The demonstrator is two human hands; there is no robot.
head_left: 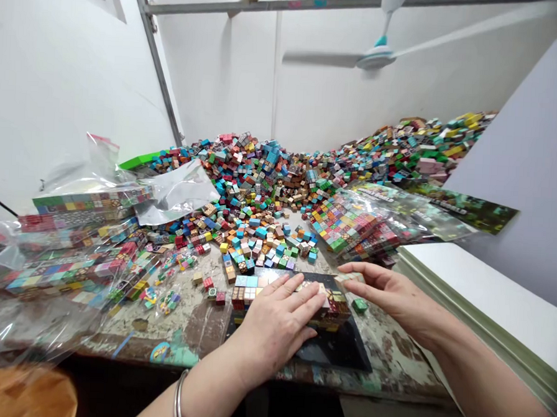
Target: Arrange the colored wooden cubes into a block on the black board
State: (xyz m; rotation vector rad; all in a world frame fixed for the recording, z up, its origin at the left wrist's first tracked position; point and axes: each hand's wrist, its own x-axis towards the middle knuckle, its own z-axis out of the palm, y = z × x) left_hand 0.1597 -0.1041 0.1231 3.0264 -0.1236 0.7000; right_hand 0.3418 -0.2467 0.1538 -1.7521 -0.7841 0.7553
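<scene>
My left hand (pixel 277 323) lies with stretched fingers over a rectangular stack of small patterned cubes (pixel 244 296), partly hiding it. The stack sits on a black glossy tray (pixel 345 352) near the table's front edge. To the right of the stack, my right hand (pixel 386 292) pinches a pale patterned block (pixel 349 277) between thumb and fingers. Just below that hand a green cube (pixel 360 306) lies on the table. Left of the tray are a few loose red and white cubes (pixel 212 292).
A large heap of coloured cubes (pixel 262 170) spreads along the back. Bagged cube sets (pixel 70 272) lie at left, more packs (pixel 352 225) with printed cards at right. A stack of white sheets (pixel 493 300) stands at the right edge. A fan (pixel 377 57) hangs above.
</scene>
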